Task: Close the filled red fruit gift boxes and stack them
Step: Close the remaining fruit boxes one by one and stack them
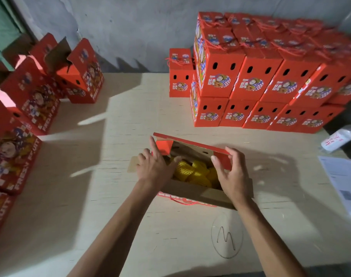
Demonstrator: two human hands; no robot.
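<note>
Several open red boxes (20, 108) stand in a row at our nine to ten o'clock, flaps up, along the left edge of the tabletop (130, 108). At the centre, just ahead of us at twelve o'clock, sits the open box (192, 188) we are working on, its yellow net-wrapped fruit (192, 172) showing inside. Our left hand (154, 166) lies over the box's left end with fingers spread and fairly straight, the fingertips touching a small red side flap (164, 146); it grips nothing. Our right hand (230, 176) is at the right end, thumb and fingers curled round the end of the long red lid flap (192, 143), which stands tilted at the far side of the box. A red cord handle (182, 202) hangs from the near side. At one to two o'clock, a stack of closed boxes (260, 80) stands two layers high against the wall. At three o'clock lie a bottle (342, 138) and printed papers (346, 180).
</note>
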